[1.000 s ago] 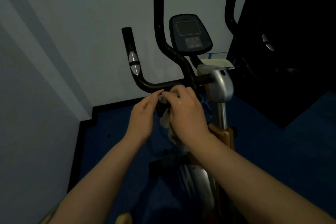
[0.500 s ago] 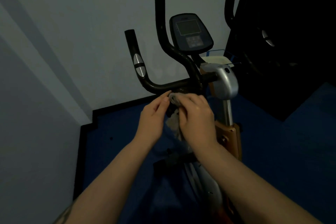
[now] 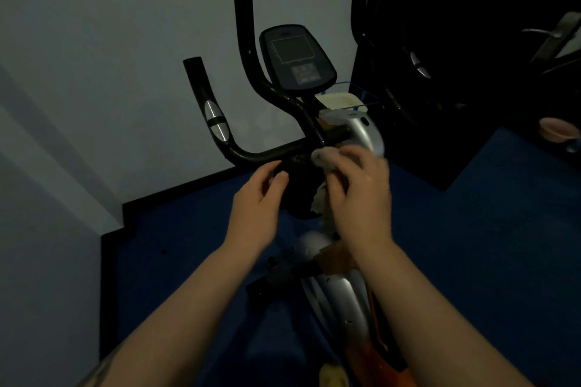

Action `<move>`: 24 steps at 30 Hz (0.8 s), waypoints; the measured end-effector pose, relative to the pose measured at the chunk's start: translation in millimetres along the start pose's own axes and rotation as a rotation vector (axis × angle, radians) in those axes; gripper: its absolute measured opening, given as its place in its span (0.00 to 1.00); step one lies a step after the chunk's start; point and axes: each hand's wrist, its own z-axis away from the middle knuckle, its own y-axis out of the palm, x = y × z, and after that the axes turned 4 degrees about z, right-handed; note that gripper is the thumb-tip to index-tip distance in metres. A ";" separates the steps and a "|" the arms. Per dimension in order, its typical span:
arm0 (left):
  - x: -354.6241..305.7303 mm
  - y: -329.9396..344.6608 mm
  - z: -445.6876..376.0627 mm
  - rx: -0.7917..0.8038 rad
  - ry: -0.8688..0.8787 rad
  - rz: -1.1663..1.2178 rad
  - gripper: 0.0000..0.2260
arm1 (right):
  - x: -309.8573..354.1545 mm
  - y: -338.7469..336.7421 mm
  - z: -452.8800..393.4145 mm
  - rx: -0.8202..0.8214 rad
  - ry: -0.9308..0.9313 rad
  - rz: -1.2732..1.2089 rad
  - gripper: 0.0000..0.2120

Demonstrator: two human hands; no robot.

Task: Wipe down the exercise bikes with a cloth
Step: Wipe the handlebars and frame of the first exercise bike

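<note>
You stand at the exercise bike (image 3: 314, 141), big, hard and heavy, so it will stay put when you rub it. Its black handlebar (image 3: 264, 154) curves up in front of you. Your right hand (image 3: 361, 195) grips the cloth (image 3: 320, 157), pale, soft and floppy; keep it bunched. It sits by the bar's middle. Your left hand (image 3: 257, 198) looks empty, fingers loosely curled, though it's dim.

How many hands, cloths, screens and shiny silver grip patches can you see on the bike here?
Hands: 2, the left hand and the right hand
Cloths: 1, the cloth
Screens: 1, the screen
Silver grip patches: 2, one patch and another patch
Total: 6
</note>
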 end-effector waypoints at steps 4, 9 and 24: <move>9.9 11.8 -2.6 0.058 0.045 -0.162 0.21 | -5.7 9.0 22.6 0.050 0.052 -0.067 0.16; 12.0 15.9 -2.2 0.006 0.078 -0.144 0.21 | -8.8 8.4 -26.4 0.137 0.069 -0.261 0.10; 9.5 16.2 7.6 -0.056 0.025 -0.038 0.11 | -24.7 2.4 -69.3 0.494 -0.340 -0.065 0.11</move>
